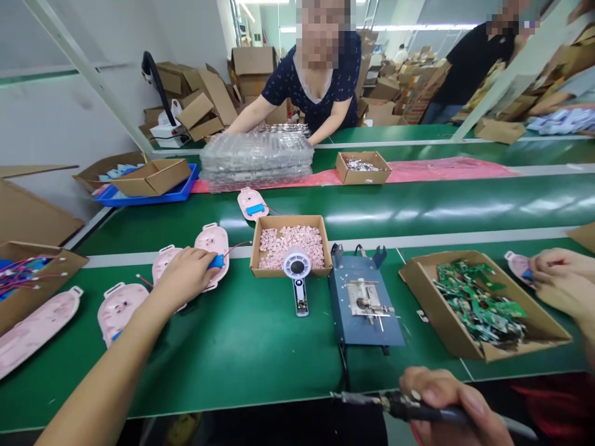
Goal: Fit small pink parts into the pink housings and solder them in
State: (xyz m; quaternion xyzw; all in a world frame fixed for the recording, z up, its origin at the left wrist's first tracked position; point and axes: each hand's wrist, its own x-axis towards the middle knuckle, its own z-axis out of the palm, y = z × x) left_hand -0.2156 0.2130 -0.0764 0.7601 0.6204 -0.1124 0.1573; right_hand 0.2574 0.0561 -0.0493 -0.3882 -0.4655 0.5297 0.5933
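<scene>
My left hand (186,277) rests on a pink plastic housing (214,246), its fingertips on a blue part (216,262) with a thin red wire running from it. A second pink housing (165,260) lies partly under my palm. Further left lie other pink housings (121,311) (35,331). My right hand (446,406) grips a black soldering iron (418,409) at the bottom edge, its tip pointing left. It is nearest to a blue soldering stand (365,303) carrying a metal holder.
On the green belt stand a box of pink pieces (290,244), a white handheld fan (297,272) and a box of green circuit boards (481,303). A box of red wires (28,279) sits left. A co-worker's hands (564,279) hold a pink housing at right. Another person stands behind stacked clear trays (255,158).
</scene>
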